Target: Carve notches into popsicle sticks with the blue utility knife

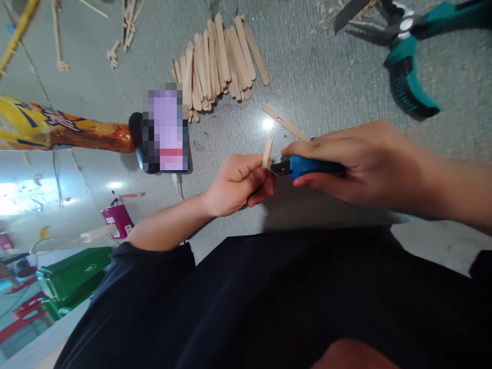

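My left hand [246,183] is closed, pinching a short piece of wooden craft stick [268,149] that stands up from the fingertips. In my right hand [357,164] is a blue-handled cutting tool [313,166], gripped between thumb and fingers. Its dark metal tip meets the lower end of the stick piece, beside the left fingertips; whether it is a knife or nippers I cannot tell. Another craft stick [284,122], with a small dark slot in it, lies on the grey table just beyond the right thumb.
A pile of craft sticks [219,61] lies farther back. Teal-handled pliers [407,51] rest at the upper right. To the left are a phone [167,130] with a cable, a yellow-orange bottle [65,125] and a purple box [118,221]. Green bins [79,274] stand beyond.
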`<state>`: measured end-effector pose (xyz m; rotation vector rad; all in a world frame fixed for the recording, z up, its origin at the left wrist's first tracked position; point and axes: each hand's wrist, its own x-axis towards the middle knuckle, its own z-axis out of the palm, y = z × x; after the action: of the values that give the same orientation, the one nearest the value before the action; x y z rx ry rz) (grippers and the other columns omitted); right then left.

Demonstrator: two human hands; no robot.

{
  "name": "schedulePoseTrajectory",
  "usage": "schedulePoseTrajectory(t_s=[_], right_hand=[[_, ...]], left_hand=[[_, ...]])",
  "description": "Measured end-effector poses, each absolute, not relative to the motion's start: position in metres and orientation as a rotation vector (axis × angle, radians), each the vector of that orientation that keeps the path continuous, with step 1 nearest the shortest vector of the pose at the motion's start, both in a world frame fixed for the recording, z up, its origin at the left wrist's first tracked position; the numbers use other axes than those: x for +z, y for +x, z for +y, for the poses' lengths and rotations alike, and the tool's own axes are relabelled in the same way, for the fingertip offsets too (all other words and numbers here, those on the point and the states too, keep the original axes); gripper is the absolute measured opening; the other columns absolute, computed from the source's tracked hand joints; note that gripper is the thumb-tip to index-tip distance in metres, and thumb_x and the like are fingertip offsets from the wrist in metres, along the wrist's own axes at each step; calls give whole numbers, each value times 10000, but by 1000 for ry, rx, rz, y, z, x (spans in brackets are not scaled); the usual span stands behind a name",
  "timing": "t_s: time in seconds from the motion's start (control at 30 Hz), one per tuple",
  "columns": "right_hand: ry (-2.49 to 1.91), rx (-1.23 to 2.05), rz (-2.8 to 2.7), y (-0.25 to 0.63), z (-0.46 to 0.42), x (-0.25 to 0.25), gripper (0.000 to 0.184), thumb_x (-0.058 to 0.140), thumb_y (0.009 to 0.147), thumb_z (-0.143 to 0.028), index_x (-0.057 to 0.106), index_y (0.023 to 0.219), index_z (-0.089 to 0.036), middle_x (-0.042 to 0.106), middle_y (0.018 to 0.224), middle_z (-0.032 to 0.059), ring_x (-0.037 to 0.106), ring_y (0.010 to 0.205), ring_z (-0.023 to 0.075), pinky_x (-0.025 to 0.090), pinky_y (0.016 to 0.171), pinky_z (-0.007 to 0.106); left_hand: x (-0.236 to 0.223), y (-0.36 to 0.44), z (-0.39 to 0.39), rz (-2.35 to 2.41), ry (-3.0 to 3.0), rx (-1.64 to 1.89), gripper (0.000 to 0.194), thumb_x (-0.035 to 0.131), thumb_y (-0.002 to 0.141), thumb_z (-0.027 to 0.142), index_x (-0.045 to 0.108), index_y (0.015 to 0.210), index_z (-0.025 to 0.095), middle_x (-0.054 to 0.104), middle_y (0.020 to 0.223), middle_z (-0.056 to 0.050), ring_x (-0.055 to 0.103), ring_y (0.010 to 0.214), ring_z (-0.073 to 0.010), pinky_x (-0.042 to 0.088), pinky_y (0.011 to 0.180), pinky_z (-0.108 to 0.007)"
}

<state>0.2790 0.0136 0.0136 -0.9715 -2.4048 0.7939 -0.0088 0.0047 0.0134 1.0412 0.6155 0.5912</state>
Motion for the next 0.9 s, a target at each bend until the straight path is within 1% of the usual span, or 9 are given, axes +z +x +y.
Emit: schedulePoseTrajectory(t_s=[0.1,0.2,0.33,0.4,0.47,0.53,0.73,0.8,0.9], right_hand=[[-906,841,-2375,277,13,15,477,478,1286,-661,812,1371,-331,843,952,-9,819,815,238,548,740,390],[-918,839,-2378,275,12,19,493,462,1289,-666,814,1298,-322,821,902,-16,787,755,225,512,710,387],[-1059,822,-2446,271,11,25,563,398,1290,-678,814,1311,-300,849,996,36,817,889,273,505,774,400],[-1139,764,-2508,271,11,26,621,366,1271,-727,805,1382,-303,834,1004,55,796,906,297,460,759,410],[-1178,674,-2549,272,10,26,672,357,1240,-784,790,1450,-314,791,948,54,743,851,296,382,718,408],[-1192,608,-2554,273,10,25,686,351,1228,-798,789,1456,-322,753,903,51,692,803,285,330,700,407],[-1179,553,-2558,272,15,28,706,307,1254,-764,798,1377,-272,730,882,52,629,748,254,325,665,388],[-1142,524,-2556,272,16,28,706,318,1262,-755,799,1359,-248,714,864,45,616,735,244,318,649,374],[-1113,483,-2549,272,17,28,719,314,1270,-756,794,1369,-230,696,844,29,602,714,226,312,634,358]], left_hand=[[12,-8,2,655,1111,635,597,695,1204,646,658,826,184,508,521,72,417,374,-32,375,447,-140],[10,-7,-1,660,1173,686,548,748,1184,608,665,837,192,527,512,74,443,364,-39,367,428,-129],[8,-2,-3,692,1051,736,547,752,1171,637,677,845,205,575,506,65,451,329,-60,348,382,-143],[6,-1,-2,695,946,730,559,789,1135,676,665,849,212,607,513,62,440,308,-69,334,355,-156],[5,0,0,703,867,731,569,836,1097,693,643,848,218,625,514,61,438,295,-75,324,338,-160],[3,-1,2,712,818,731,572,873,1071,688,631,849,219,637,516,61,445,289,-77,320,329,-160],[4,-3,2,708,776,682,593,891,1043,728,661,878,208,637,518,63,505,303,-90,347,325,-158],[5,-3,3,702,775,676,596,879,1053,731,663,881,202,644,526,59,518,311,-89,365,335,-155],[7,-3,4,662,775,680,564,842,1102,688,674,891,193,668,542,48,526,317,-86,403,353,-155]])
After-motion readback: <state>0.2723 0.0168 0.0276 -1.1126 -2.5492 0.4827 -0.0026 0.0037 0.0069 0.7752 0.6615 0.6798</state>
